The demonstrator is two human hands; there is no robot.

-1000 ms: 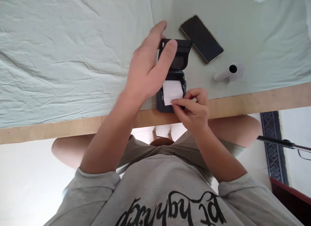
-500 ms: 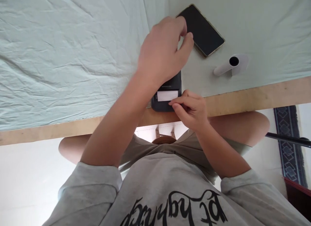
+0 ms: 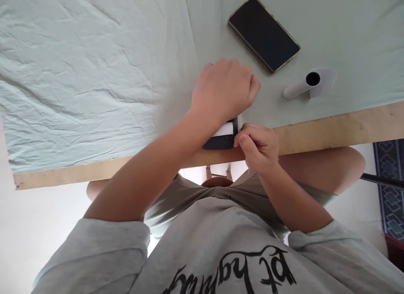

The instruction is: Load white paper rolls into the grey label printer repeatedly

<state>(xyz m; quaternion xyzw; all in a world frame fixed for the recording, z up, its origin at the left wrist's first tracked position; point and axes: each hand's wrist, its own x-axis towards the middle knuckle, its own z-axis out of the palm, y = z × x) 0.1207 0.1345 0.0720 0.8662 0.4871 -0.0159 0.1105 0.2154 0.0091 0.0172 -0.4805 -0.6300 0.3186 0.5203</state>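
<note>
A small black device [image 3: 218,142] with a strip of white paper [image 3: 226,129] in its slot, much like a label printer, sits at the table's front edge. Over its far part lies my left hand [image 3: 224,89], knuckles up and fingers curled under. That hand and wrist hide most of the device, and whatever those fingers hold is out of sight. My right hand [image 3: 259,146] is closed at the device's right side, thumb against curled forefinger. Its fingertips meet the device's edge or lie just beside it; anything pinched there is too small to make out.
Beyond my left hand a dark-screened phone [image 3: 265,35] lies flat. To its right is a white tube-like object with a dark round end [image 3: 312,79]. A pale green, creased cloth [image 3: 78,75] covers the table; its wooden front edge [image 3: 341,123] crosses above my legs.
My left hand has come back from beside the phone, nearer the device, and its fingers have curled in. My right hand has shifted from the paper strip to the device's right edge.
</note>
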